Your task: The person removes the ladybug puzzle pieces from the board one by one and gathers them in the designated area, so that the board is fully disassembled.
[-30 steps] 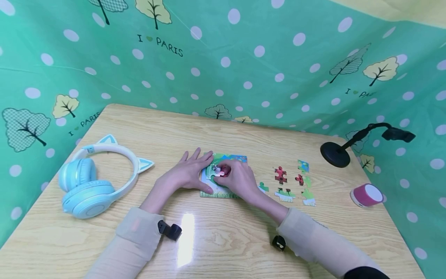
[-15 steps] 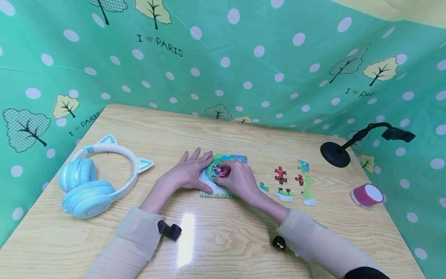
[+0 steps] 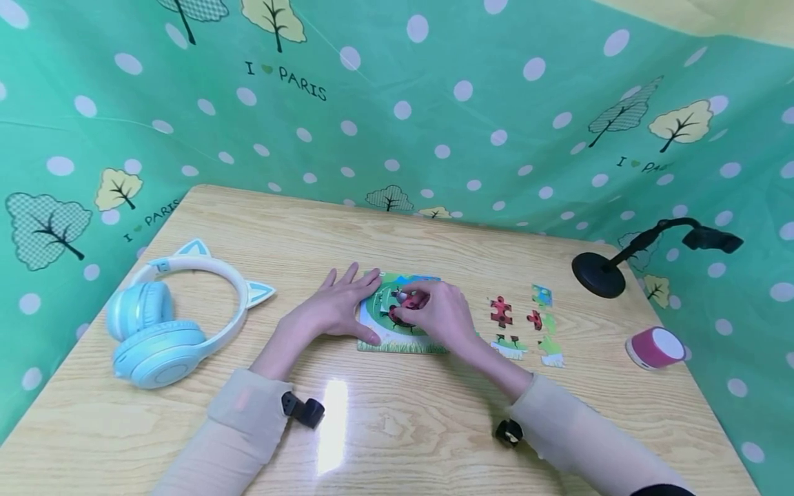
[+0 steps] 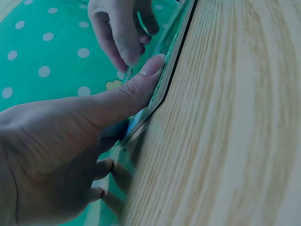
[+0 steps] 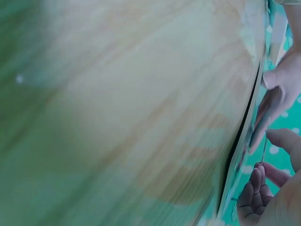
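My left hand (image 3: 335, 306) lies at the left edge of a small jigsaw board (image 3: 397, 347), its fingers spread and straight, the thumb on the near corner. In the left wrist view the thumb presses on the board's rim (image 4: 175, 66). Over the middle of the board my right hand (image 3: 443, 313) pinches a thin jigsaw piece between thumb and fingers. The right wrist view catches that jigsaw piece (image 5: 265, 149) edge-on, so its picture is hidden there. Under the right fingertips the board shows red, black-spotted ladybird parts on green.
Right of the board lie several loose pieces, including a red one (image 3: 500, 312), a smaller red one (image 3: 534, 319) and a green-white one (image 3: 551, 351). Blue cat-ear headphones (image 3: 161, 331) are at the left; a black stand (image 3: 598, 274) and pink cylinder (image 3: 655, 347) are at the right.
The right hand has shifted slightly right and back with the jigsaw piece, uncovering more of the red ladybird picture on the board. The left hand has stayed in place.
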`<action>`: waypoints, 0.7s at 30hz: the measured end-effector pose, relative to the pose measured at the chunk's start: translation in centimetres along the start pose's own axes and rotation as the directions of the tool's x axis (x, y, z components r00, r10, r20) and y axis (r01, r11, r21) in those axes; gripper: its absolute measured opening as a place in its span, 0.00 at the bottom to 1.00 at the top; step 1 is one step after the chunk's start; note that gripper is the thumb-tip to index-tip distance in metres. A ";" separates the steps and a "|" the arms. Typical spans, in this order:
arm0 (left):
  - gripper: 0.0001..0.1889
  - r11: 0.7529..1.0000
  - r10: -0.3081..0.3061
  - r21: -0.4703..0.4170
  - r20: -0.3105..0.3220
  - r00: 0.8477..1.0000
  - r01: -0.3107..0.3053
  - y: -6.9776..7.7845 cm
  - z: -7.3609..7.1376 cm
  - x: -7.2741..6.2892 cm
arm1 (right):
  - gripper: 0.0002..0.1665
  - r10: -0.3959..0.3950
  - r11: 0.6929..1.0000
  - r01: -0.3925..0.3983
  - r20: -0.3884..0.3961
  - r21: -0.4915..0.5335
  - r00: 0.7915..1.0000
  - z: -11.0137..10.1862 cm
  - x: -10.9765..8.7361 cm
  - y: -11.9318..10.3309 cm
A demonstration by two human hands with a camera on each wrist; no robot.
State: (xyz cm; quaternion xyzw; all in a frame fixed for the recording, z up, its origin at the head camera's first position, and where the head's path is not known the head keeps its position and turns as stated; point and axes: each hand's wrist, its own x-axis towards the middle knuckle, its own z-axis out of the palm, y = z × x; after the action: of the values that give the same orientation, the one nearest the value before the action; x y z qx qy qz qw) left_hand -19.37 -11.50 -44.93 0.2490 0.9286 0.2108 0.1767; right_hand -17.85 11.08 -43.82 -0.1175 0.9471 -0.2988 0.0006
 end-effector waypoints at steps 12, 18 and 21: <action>0.64 1.000 -0.008 0.007 -0.001 1.000 0.008 0.0 0.0 0.0 | 0.21 0.079 0.997 -0.079 -0.002 -0.019 0.997 -3.9 -0.8 4.0; 0.64 1.000 -0.008 0.002 -0.002 1.000 0.008 0.0 0.1 0.0 | 0.22 0.108 0.992 -0.108 -0.002 -0.068 0.994 -5.8 -1.0 6.5; 0.64 1.000 -0.008 -0.001 -0.002 1.000 0.008 0.0 0.1 0.1 | 0.23 0.129 0.987 -0.129 -0.001 -0.092 0.992 -6.5 -1.1 7.6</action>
State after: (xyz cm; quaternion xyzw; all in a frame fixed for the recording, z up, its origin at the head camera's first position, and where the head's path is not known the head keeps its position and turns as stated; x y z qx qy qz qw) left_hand -19.39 -11.45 -44.99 0.2452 0.9296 0.2105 0.1769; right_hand -18.90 21.02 -42.90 -0.0566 0.9654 -0.2540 0.0172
